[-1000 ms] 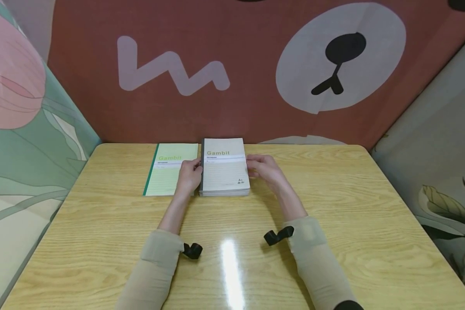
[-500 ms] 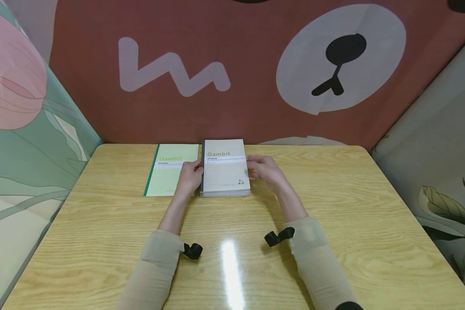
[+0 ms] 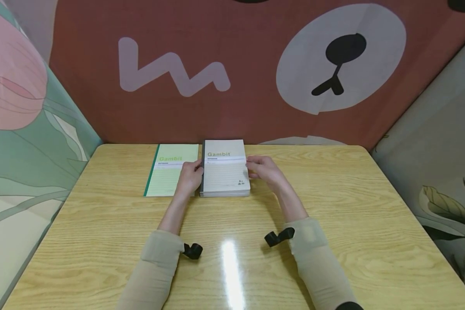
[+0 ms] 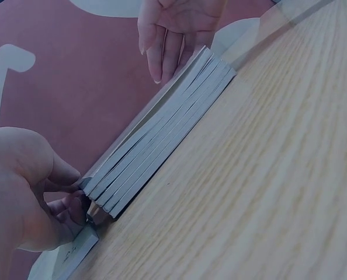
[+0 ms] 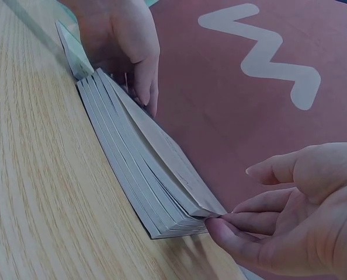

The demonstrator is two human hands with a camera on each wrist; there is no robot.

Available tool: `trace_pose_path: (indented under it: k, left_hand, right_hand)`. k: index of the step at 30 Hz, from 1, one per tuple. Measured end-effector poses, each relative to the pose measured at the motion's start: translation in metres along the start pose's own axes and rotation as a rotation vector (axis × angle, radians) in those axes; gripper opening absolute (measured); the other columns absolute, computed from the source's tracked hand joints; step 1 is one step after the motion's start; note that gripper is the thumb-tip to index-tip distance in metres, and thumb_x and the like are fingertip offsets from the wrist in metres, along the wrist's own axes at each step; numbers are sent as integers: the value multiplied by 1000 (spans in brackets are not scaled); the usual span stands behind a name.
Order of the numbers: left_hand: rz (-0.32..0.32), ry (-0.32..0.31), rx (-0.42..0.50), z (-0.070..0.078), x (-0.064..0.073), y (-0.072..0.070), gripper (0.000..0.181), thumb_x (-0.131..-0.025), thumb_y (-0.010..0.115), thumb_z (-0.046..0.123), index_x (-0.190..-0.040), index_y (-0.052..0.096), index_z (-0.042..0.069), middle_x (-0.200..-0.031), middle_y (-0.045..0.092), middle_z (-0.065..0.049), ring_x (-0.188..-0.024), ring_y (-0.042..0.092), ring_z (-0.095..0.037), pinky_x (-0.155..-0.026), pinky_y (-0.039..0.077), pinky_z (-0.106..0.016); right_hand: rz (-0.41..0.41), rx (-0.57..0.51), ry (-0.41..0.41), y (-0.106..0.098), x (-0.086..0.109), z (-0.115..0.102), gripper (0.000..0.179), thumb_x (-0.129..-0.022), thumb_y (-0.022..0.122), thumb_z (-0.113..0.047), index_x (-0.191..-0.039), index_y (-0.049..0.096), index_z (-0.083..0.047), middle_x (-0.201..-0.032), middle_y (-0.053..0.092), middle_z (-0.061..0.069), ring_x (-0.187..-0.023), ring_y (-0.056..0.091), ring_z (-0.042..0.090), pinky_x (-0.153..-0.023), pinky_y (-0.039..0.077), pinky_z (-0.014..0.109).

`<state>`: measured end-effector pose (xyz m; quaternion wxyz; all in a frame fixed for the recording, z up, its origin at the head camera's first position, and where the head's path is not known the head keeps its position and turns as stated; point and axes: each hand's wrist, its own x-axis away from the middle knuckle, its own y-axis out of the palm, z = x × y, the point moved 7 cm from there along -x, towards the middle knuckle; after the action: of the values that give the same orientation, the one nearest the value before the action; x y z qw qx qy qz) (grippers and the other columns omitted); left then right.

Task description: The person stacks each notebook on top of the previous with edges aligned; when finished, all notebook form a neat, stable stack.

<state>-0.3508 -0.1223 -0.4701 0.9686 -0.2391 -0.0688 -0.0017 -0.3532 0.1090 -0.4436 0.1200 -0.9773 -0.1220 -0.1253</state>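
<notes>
A stack of several grey Gambit notebooks [image 3: 225,174] lies near the table's back edge, dark spine to the left. My left hand [image 3: 189,176] grips its spine side with thumb and curled fingers, the thumb [image 4: 67,173] at the upper edge. At the opposite side, my right hand [image 3: 269,171] touches the edge with its fingertips, the thumb [image 5: 267,171] held off the notebooks. Page edges fan apart under the top cover in both wrist views. Left of the stack lies a pale green Gambit notebook [image 3: 164,181] with a green spine, partly covered by my left hand.
The wooden table [image 3: 100,241] spreads out around both forearms, with a bright light reflection in front of the stack. A reddish-brown wall with a cartoon face [image 3: 255,116] rises right behind the table's back edge. Patterned walls stand at both sides.
</notes>
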Motion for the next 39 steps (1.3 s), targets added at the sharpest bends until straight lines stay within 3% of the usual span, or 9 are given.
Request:
trace_pose_path:
  k: [9, 14, 39]
  left_hand:
    - [50, 10, 31, -1, -1, -7, 48, -108, 42, 19, -152, 46, 1, -160, 45, -21, -151, 39, -35, -125, 37, -49]
    - [45, -12, 71, -1, 0, -7, 49, -109, 43, 27, -154, 47, 6, -160, 46, -16, -153, 38, -34, -127, 34, -47]
    - [26, -16, 90, 4, 5, -8, 48, -110, 43, 27, -153, 48, 5, -160, 46, -16, -154, 36, -33, -128, 32, -47]
  right_hand:
    - [-3, 8, 4, 0, 0, 1, 51, -108, 48, -12, -152, 39, 11, -163, 38, 24, -146, 46, 36, -117, 47, 49]
    - [-2, 8, 4, -1, 0, 2, 51, -107, 49, -12, -151, 40, 11, -165, 34, 23, -147, 45, 36, -117, 47, 50]
    - [-19, 55, 50, 0, 5, -2, 52, -107, 50, -14, -152, 39, 11, -167, 32, 21, -150, 40, 35, -119, 46, 48]
